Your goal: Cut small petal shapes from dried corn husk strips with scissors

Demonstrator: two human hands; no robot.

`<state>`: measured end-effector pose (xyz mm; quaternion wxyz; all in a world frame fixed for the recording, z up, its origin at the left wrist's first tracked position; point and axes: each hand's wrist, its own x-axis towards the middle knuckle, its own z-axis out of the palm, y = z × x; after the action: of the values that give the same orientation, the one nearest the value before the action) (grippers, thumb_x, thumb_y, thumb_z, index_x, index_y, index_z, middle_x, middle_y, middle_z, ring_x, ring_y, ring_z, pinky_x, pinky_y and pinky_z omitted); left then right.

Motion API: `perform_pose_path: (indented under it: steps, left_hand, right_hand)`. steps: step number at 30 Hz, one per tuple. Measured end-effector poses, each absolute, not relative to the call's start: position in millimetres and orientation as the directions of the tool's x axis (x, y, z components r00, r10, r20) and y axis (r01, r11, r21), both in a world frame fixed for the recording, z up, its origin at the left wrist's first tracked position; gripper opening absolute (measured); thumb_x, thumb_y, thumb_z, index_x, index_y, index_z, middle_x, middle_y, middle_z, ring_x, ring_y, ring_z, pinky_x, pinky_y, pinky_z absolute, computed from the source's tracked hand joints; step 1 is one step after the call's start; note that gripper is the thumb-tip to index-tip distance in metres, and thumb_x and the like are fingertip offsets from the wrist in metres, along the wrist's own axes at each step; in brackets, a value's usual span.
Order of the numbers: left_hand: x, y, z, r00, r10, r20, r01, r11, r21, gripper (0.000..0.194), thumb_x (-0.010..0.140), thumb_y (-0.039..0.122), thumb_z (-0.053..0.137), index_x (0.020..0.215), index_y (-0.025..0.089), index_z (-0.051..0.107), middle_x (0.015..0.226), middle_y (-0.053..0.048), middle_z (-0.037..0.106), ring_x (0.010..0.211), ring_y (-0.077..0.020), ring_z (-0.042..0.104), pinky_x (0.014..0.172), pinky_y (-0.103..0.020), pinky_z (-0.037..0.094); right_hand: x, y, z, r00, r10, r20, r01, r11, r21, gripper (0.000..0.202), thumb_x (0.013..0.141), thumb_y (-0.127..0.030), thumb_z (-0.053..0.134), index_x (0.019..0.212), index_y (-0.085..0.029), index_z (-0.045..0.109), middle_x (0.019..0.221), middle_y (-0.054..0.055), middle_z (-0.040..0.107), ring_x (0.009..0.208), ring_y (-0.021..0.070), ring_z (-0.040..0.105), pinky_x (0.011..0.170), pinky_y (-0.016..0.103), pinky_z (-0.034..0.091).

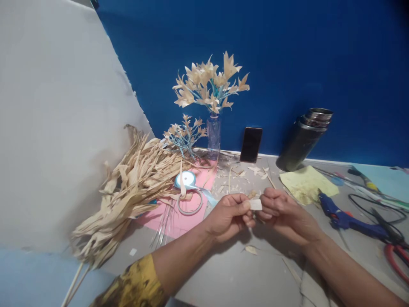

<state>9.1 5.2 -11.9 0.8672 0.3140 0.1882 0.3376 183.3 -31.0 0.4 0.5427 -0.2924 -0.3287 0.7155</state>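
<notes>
Between the thumb and fingers of my left hand (231, 213) is a small pale strip of dried husk (254, 204). My right hand (283, 209) is closed just beside the strip's right end, its fingers curled; what they hold, if anything, is hidden. Both hands are above the grey table. To their left, a roll of light blue ribbon (185, 180) and a ring-shaped roll (189, 202) lie on pink paper (182, 224). A dried leaf scrap (251, 249) rests on the table below my hands.
A large bundle of dried husks (128, 187) lies at left. Behind stand husk flowers (211, 81) in a clear bottle (214, 136), a phone (251, 145) and a dark flask (302, 143). To the right are yellow paper (302, 181), a blue glue gun (348, 221) and red-handled cutters (396, 260).
</notes>
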Motion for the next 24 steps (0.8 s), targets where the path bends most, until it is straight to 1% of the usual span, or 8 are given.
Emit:
perform_pose_path:
  steps: [2, 3, 5, 8, 11, 17, 20, 24]
  left_hand:
    - [8.9, 5.8, -9.3, 0.679, 0.725, -0.116, -0.484, 0.562, 0.671, 0.034, 0.063, 0.030, 0.088, 0.071, 0.013, 0.060, 0.055, 0.002, 0.054, 0.050, -0.0062, 0.045, 0.055, -0.022, 0.038]
    - [9.1, 5.8, -8.9, 0.664, 0.738, -0.122, -0.476, 0.542, 0.693, 0.034, 0.063, 0.030, 0.088, 0.070, 0.013, 0.060, 0.055, 0.002, 0.054, 0.050, -0.0065, 0.045, 0.055, -0.023, 0.038]
    - [10.0, 5.3, -9.4, 0.620, 0.772, -0.137, -0.441, 0.488, 0.753, 0.034, 0.064, 0.032, 0.087, 0.070, 0.013, 0.060, 0.054, 0.002, 0.054, 0.049, -0.0073, 0.046, 0.054, -0.023, 0.038]
    - [10.7, 4.3, -11.5, 0.567, 0.809, -0.155, -0.371, 0.419, 0.828, 0.034, 0.064, 0.036, 0.086, 0.071, 0.014, 0.061, 0.055, 0.001, 0.056, 0.049, -0.0081, 0.048, 0.053, -0.023, 0.036]
    - [10.4, 3.8, -12.4, 0.593, 0.790, -0.158, -0.339, 0.423, 0.840, 0.035, 0.064, 0.037, 0.085, 0.073, 0.014, 0.061, 0.060, 0.000, 0.059, 0.051, -0.0078, 0.049, 0.053, -0.022, 0.035]
    - [11.5, 3.3, -13.5, 0.624, 0.762, -0.173, -0.341, 0.465, 0.817, 0.032, 0.068, 0.034, 0.082, 0.071, 0.014, 0.058, 0.065, -0.003, 0.063, 0.054, -0.0090, 0.052, 0.056, -0.022, 0.038]
    - [11.6, 3.0, -13.9, 0.684, 0.711, -0.160, -0.376, 0.532, 0.758, 0.026, 0.069, 0.027, 0.080, 0.070, 0.014, 0.058, 0.066, -0.006, 0.065, 0.058, -0.0112, 0.056, 0.057, -0.023, 0.040]
    - [9.3, 3.7, -13.0, 0.735, 0.671, -0.097, -0.470, 0.608, 0.639, 0.022, 0.069, 0.021, 0.076, 0.065, 0.014, 0.056, 0.064, -0.006, 0.063, 0.058, -0.0110, 0.056, 0.059, -0.023, 0.042]
  right_hand:
    - [188.3, -29.1, 0.7, -0.231, 0.972, -0.039, -0.601, -0.174, -0.780, 0.028, 0.072, -0.039, 0.085, 0.078, -0.020, 0.065, 0.061, -0.006, 0.043, 0.054, 0.0083, 0.036, 0.056, 0.022, 0.034]
    - [189.9, -28.3, -0.3, -0.225, 0.973, -0.050, -0.556, -0.170, -0.814, 0.030, 0.075, -0.045, 0.082, 0.081, -0.020, 0.066, 0.062, -0.005, 0.047, 0.056, 0.0092, 0.038, 0.056, 0.023, 0.035]
    - [190.2, -27.6, -3.9, -0.206, 0.974, -0.089, -0.371, -0.162, -0.914, 0.036, 0.079, -0.054, 0.075, 0.084, -0.019, 0.068, 0.064, -0.002, 0.054, 0.059, 0.0115, 0.043, 0.058, 0.025, 0.035]
    - [185.5, -29.2, -8.0, -0.152, 0.983, -0.098, -0.092, -0.113, -0.989, 0.035, 0.080, -0.051, 0.076, 0.076, -0.018, 0.065, 0.062, -0.002, 0.054, 0.059, 0.0117, 0.042, 0.056, 0.026, 0.030]
    - [181.0, -31.4, -5.6, -0.105, 0.991, -0.077, -0.004, -0.078, -0.997, 0.035, 0.079, -0.048, 0.077, 0.073, -0.018, 0.062, 0.060, -0.005, 0.051, 0.058, 0.0107, 0.040, 0.055, 0.025, 0.029]
    - [179.6, -33.1, 1.6, -0.137, 0.987, -0.082, -0.022, -0.086, -0.996, 0.035, 0.082, -0.048, 0.074, 0.069, -0.017, 0.065, 0.063, -0.001, 0.062, 0.059, 0.0117, 0.048, 0.059, 0.025, 0.036]
    - [176.9, -34.8, -0.9, -0.146, 0.984, -0.102, -0.124, -0.120, -0.985, 0.034, 0.082, -0.046, 0.075, 0.067, -0.016, 0.066, 0.062, 0.001, 0.065, 0.059, 0.0129, 0.054, 0.060, 0.026, 0.040]
    - [172.9, -35.5, -6.6, -0.140, 0.983, -0.117, -0.307, -0.156, -0.939, 0.034, 0.079, -0.044, 0.078, 0.066, -0.017, 0.063, 0.057, -0.001, 0.062, 0.054, 0.0124, 0.053, 0.058, 0.026, 0.039]
